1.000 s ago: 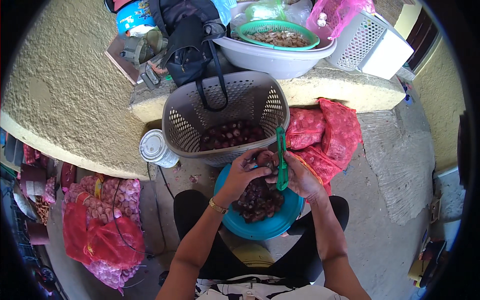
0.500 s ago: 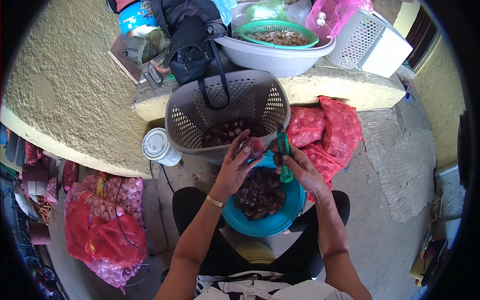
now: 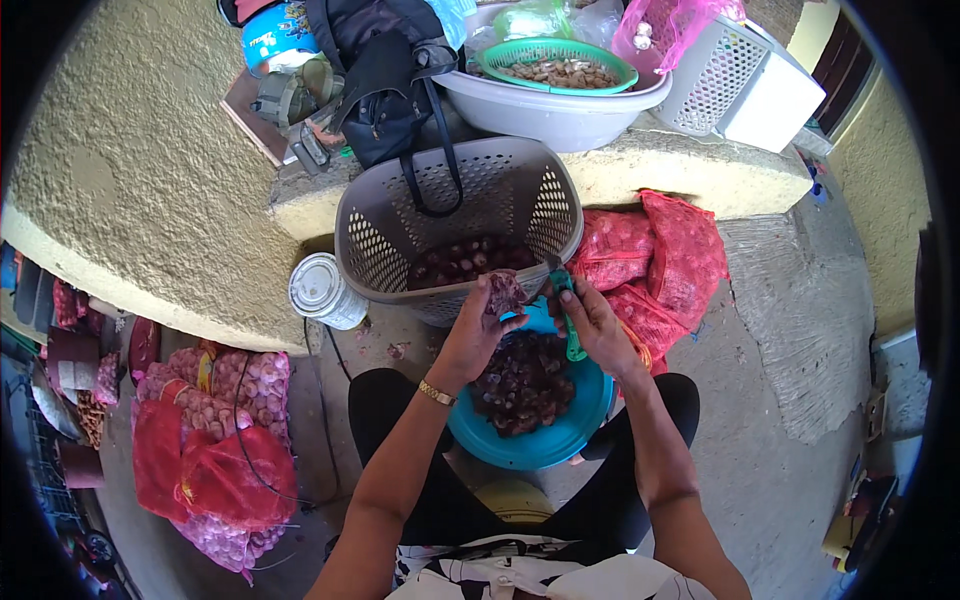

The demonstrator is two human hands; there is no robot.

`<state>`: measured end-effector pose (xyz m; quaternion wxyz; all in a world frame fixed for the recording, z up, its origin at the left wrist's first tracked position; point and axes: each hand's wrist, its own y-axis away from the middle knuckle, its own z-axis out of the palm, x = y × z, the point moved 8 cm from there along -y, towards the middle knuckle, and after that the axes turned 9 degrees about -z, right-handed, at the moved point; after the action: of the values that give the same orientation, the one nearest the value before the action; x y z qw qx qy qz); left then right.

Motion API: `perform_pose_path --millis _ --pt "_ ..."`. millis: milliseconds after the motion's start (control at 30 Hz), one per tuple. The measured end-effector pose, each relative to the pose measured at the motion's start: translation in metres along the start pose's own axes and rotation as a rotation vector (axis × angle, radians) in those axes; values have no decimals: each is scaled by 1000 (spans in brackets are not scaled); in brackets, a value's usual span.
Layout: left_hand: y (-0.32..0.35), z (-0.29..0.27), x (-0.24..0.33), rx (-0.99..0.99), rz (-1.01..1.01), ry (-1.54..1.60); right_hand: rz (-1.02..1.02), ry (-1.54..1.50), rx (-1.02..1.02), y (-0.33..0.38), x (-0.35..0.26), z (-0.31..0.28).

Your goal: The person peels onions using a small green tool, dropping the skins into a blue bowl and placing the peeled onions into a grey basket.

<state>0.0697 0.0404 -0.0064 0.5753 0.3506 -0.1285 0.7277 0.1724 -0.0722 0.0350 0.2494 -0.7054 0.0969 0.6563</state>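
Observation:
My left hand (image 3: 470,338), a gold band at its wrist, is closed round a red onion (image 3: 507,290). In my right hand (image 3: 604,335) is a green-handled utility knife (image 3: 574,345), its blade end pointing away from me, close beside the onion. Both hands are over the far part of a blue basin (image 3: 477,440), which holds a heap of dark red-purple onion skins (image 3: 525,390). Just beyond stands a grey-brown perforated basket (image 3: 375,255) with several red onions (image 3: 465,262) at its bottom.
Red mesh sacks (image 3: 680,260) stand right of the basket, a white lidded bucket (image 3: 325,290) left. Garlic sacks (image 3: 215,440) with a black cord lie at left. On the ledge are a black bag (image 3: 385,100), a large tub (image 3: 555,125) and a green colander (image 3: 500,70).
The onion has turned in my left hand and now shows a rougher, darker side. The knife has shifted slightly, its handle end swinging a little right. The view has moved slightly.

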Motion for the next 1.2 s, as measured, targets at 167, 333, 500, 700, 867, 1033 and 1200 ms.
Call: perform_pose_path --millis 167,333,500,700,867,1033,1200 --pt "-4 -8 -12 -3 -69 59 -79 313 6 -6 -26 6" --pt "-8 -3 -18 -27 -63 125 -178 581 -22 -13 -23 3" --pt "-5 3 -15 2 -101 243 -191 688 8 -12 -32 4" --pt "-8 7 -13 -132 -97 247 -151 399 22 -15 -9 -6" --pt "-11 -2 -18 -47 -70 162 -9 245 -29 -14 -8 -1" --pt "-11 5 -22 -77 -54 4 -76 183 29 -19 -5 10" --pt "-9 16 -18 5 82 -183 -77 -79 301 -16 24 3"
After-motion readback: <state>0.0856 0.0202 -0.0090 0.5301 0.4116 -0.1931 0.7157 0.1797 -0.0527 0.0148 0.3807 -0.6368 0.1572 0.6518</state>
